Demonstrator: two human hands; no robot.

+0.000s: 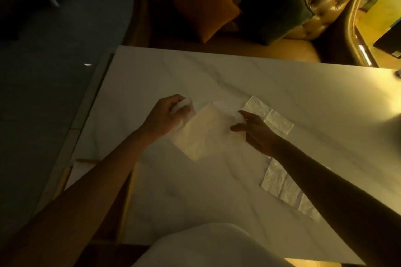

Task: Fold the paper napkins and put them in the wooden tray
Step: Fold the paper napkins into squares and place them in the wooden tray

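Note:
A white paper napkin lies partly folded in the middle of the white marble table. My left hand pinches its far left corner, which is lifted off the table. My right hand holds the napkin's right edge between thumb and fingers. An unfolded napkin lies flat behind my right hand, and another unfolded napkin shows below my right forearm. The wooden tray sits at the table's near left edge, mostly hidden by my left forearm.
A golden tufted sofa with an orange cushion and a dark green cushion stands behind the table. Dark floor lies to the left. A white rounded chair back is at the bottom.

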